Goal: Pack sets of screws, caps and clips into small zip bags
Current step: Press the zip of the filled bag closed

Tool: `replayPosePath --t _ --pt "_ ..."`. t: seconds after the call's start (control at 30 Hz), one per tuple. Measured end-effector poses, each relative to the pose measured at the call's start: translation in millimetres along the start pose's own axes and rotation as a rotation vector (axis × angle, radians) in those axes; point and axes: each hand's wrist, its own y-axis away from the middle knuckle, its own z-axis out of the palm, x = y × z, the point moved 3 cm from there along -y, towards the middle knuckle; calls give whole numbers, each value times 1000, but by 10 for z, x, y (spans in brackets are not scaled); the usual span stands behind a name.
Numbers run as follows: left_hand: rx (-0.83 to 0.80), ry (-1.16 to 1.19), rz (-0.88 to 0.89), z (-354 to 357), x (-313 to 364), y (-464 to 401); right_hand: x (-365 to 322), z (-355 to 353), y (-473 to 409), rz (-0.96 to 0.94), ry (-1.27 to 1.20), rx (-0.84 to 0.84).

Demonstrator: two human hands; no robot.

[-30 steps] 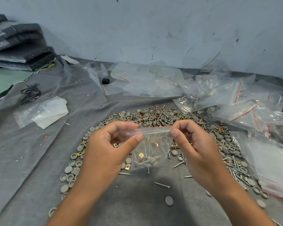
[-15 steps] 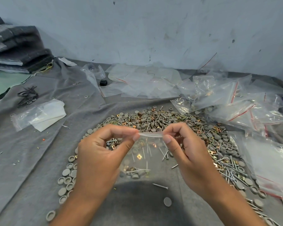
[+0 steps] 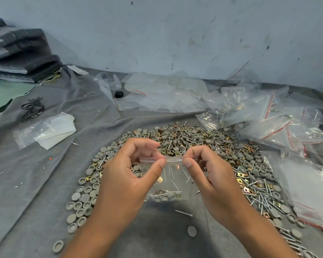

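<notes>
Hanging between the two hands above the grey cloth (image 3: 35, 183), the small zip bag (image 3: 168, 180) was held only by its top strip, the left hand (image 3: 125, 185) pinching the strip between thumb and forefinger at one end and the right hand (image 3: 213, 185) pinching it the same way at the other, the remaining fingers loosely curled. Inside, a few screws, caps and brass-coloured clips had sunk to the bottom, so the film looked thin, limp and slick, with all its modest weight low down. It probably handled best at the stiffer zip strip, where the grip already sat; the soft walls would likely buckle, and the screw points might prick them. Around it lay the loose heap of parts (image 3: 194, 142), with filled bags (image 3: 268, 123) piled to the right.
</notes>
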Motion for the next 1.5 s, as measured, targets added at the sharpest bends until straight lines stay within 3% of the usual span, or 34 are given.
replayPosePath --t 0.2,0.7,1.07,1.5 --pt "-54 -59 4 36 6 21 -50 -3 4 -66 83 12" --pt "-60 -35 18 55 30 38 -162 -2 9 -147 21 -19" --pt "37 35 -123 -24 -15 -7 -62 -54 -19 -63 0 19" --pt "-77 59 -158 5 -13 -2 -32 -113 -49 -32 -2 28"
